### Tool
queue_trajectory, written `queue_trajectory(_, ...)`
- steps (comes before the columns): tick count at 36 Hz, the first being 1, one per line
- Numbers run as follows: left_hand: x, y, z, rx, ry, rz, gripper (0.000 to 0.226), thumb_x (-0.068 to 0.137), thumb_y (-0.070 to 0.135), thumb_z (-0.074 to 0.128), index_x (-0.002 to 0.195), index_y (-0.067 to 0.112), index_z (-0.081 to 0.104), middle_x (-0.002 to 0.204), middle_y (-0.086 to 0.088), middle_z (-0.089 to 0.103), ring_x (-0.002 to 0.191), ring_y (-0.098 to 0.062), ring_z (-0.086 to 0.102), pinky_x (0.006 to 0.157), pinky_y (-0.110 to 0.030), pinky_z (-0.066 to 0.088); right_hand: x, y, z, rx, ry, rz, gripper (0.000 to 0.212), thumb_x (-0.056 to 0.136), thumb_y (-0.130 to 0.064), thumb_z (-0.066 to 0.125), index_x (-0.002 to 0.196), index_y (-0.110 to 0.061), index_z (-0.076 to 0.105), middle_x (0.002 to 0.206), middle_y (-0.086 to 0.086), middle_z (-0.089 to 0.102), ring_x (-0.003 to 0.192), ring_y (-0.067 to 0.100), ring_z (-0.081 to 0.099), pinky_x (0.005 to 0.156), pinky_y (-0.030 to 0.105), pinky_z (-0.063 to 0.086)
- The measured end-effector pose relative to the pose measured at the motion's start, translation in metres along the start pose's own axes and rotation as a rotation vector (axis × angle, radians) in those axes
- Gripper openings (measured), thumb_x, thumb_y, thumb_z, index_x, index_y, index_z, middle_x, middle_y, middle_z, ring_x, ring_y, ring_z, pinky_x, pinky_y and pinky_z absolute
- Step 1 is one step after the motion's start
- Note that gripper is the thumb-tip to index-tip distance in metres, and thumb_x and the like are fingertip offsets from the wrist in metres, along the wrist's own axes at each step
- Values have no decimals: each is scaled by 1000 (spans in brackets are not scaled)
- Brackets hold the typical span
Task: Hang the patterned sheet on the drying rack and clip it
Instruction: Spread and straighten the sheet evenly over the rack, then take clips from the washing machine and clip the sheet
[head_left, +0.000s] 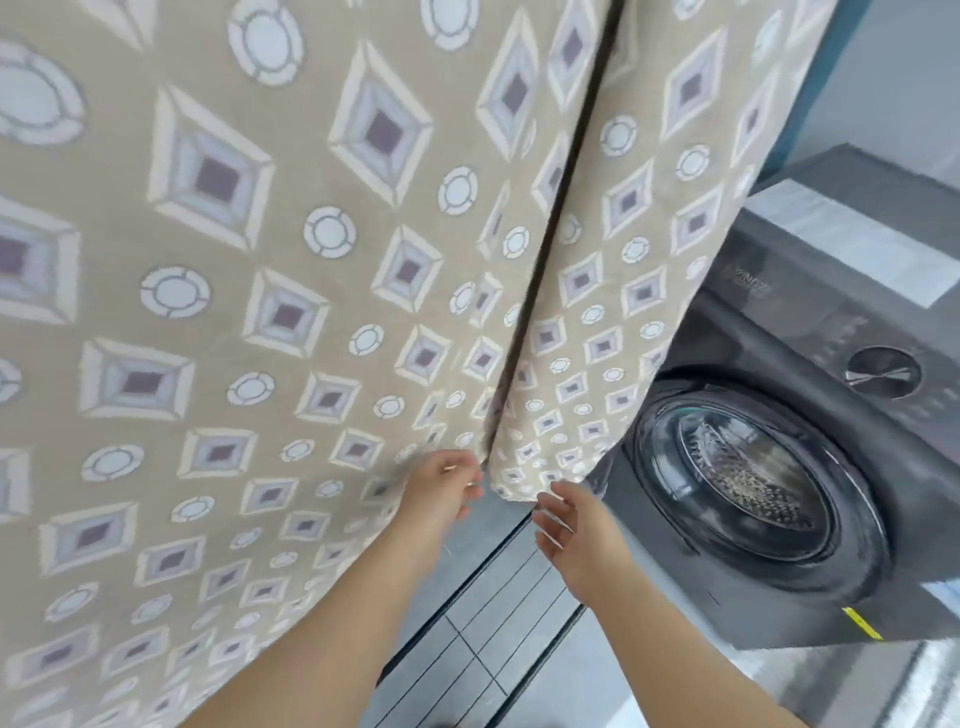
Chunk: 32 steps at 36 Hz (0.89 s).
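Patterned sheet (260, 312) cut off top, left; left hand (441, 488) grip blurred; washing machine (779, 467) partly hidden.

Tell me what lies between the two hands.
In the head view, a lower corner of the patterned sheet hangs between the left hand and right hand, floor beneath.

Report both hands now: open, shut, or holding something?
Left hand: fingers curled at the patterned sheet edge; grip cannot be told.
Right hand: open, holding nothing.
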<state>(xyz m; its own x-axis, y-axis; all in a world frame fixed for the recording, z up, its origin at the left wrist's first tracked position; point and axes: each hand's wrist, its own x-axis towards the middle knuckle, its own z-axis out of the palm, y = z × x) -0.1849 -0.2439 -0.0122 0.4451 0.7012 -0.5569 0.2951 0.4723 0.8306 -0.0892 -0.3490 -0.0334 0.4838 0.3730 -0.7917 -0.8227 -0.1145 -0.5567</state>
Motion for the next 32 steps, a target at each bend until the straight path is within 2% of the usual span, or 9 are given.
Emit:
queue_trajectory(5,5,47,71,90,-100,109,14,93,13,50,82,21,54,77,2,60,69,-10,58,64,-23,41,-7,-71,-25,80,-17,-139,9,92,-16,52,90,-11,59,86,5,61,70,18,54,62,27,42)
queue_trajectory(10,10,79,145,129,-152,187,16,92,12,49,80,21,53,82,1,61,71,-10,59,75,-28,44,-9,-140,-59,43,-1,-234,10,94,-13,47,88,-11,55,81,4,59,64,17,50,60,26,40)
queue_trajectory(16,11,111,250,177,-215,279,21,93,10,46,79,23,53,80,3,60,69,-8,58,63,-21,40,-4,-225,-124,-35,49,-390,7,91,-9,52,88,-10,58,81,8,61,60,18,51,59,26,41)
queue_trajectory(20,5,125,312,207,-262,335,20,93,12,46,80,23,56,80,4,60,70,-7,58,63,-19,43,-3,-273,-166,-104,118,-545,11,91,-9,52,82,-13,57,81,7,62,63,17,52,63,26,44)
queue_trajectory(26,2,128,385,374,-380,403,15,92,19,48,85,29,57,94,4,65,84,-10,63,84,-30,49,3,-323,-230,-97,415,-787,17,88,-4,48,97,-16,54,83,5,55,58,15,50,60,25,39)
queue_trajectory(30,3,131,424,526,-410,478,17,91,22,48,81,34,56,93,9,65,93,-13,62,78,-28,47,1,-345,-270,-187,609,-872,19,88,-7,45,100,-19,53,81,-1,56,66,11,50,59,23,36)
queue_trajectory(32,4,131,442,574,-430,504,16,91,22,49,82,32,57,94,10,63,96,-12,60,77,-25,43,1,-353,-288,-216,712,-905,20,89,-8,44,102,-18,54,83,-3,58,73,14,52,66,27,36)
